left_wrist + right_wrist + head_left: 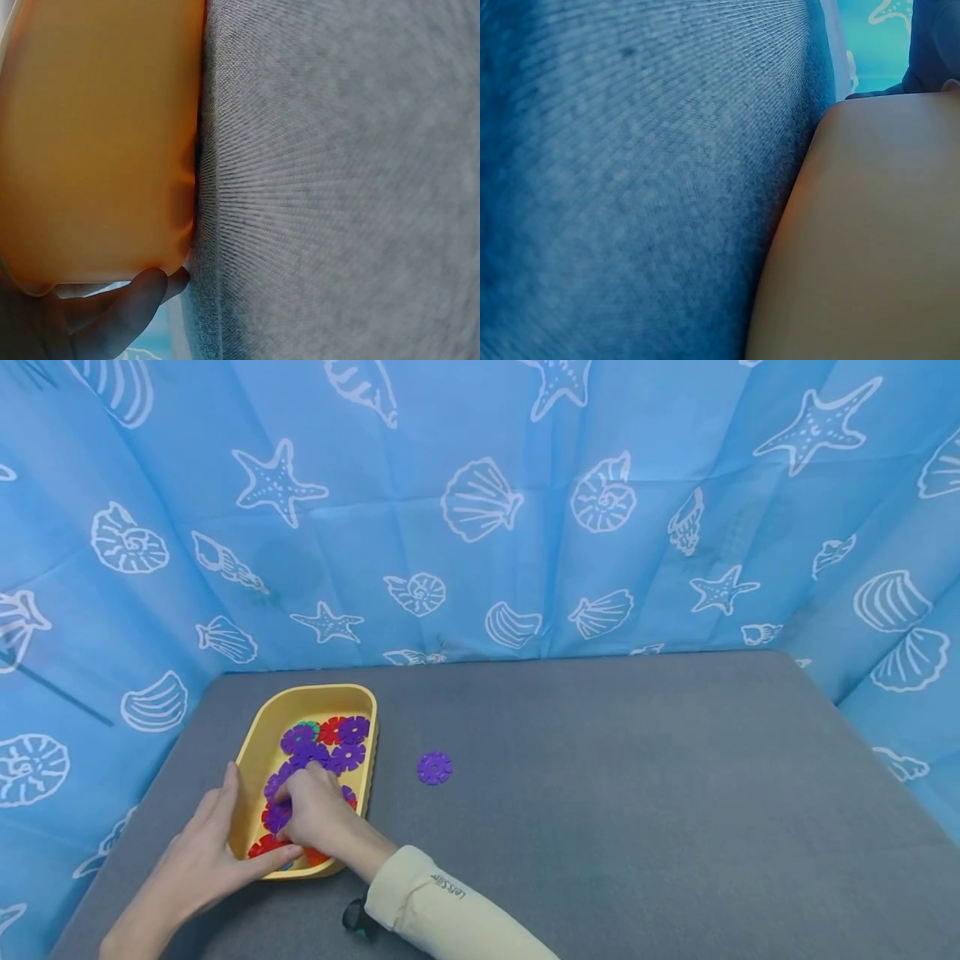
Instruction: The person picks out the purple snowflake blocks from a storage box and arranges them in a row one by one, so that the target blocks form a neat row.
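A yellow plastic bin [258, 735] stands at the left of the table, holding several notched snowflake discs, mostly purple with some red, orange and green. My left hand [197, 856] grips the bin's near left corner, fingers along the outside wall and thumb over the near rim. Those fingers [124, 311] also show against the bin wall [97, 142] in the left wrist view. Reaching into the bin, my right hand [318, 806] has bent fingers and seems to pinch a purple snowflake disc [277, 818] between thumb and index finger. Its other fingertips are hidden.
One loose purple disc [434, 768] lies on the grey table [600, 793], right of the bin. A small dark object [356, 917] shows beneath my right sleeve [442, 897]. Behind the table hangs a blue curtain [480, 560] with white shells and starfish.
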The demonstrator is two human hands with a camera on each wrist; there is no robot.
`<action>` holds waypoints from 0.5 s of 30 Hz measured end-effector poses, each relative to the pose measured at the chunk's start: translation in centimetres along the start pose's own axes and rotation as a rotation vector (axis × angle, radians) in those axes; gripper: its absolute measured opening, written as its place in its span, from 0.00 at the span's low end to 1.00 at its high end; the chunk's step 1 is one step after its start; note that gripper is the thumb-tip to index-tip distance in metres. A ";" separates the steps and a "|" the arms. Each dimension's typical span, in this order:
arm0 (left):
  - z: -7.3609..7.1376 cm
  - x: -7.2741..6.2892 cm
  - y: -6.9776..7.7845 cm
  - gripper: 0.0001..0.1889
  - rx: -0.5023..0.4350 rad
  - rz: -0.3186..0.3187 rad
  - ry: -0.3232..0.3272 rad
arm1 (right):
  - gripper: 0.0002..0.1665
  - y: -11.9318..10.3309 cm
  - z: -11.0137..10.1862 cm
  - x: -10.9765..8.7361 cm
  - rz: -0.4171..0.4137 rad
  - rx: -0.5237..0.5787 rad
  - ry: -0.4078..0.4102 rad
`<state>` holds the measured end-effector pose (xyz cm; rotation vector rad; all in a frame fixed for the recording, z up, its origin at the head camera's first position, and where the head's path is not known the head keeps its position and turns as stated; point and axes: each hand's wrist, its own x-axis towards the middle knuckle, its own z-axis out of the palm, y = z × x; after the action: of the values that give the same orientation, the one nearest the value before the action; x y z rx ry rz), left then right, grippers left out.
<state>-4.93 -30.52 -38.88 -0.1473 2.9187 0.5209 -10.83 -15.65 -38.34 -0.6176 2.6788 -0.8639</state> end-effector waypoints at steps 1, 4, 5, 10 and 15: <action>0.0 0.0 0.0 0.75 0.000 0.002 0.001 | 0.23 0.0 0.0 0.0 0.006 0.009 -0.001; 0.0 0.0 0.0 0.74 -0.006 0.008 0.004 | 0.24 -0.1 -0.1 0.0 0.026 0.033 -0.006; 0.0 0.0 0.0 0.74 -0.005 0.008 0.004 | 0.24 -0.1 -0.1 0.0 0.029 0.036 -0.008; 0.0 0.0 0.1 0.75 -0.001 0.002 0.006 | 0.26 -0.1 -0.1 0.0 0.026 0.037 -0.009; -0.1 0.0 0.0 0.74 -0.005 0.000 -0.005 | 0.27 -0.2 -0.1 -0.1 0.047 0.076 -0.032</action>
<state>-4.95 -30.56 -38.82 -0.1459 2.9131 0.5275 -10.71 -15.69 -38.18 -0.5443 2.6078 -0.9305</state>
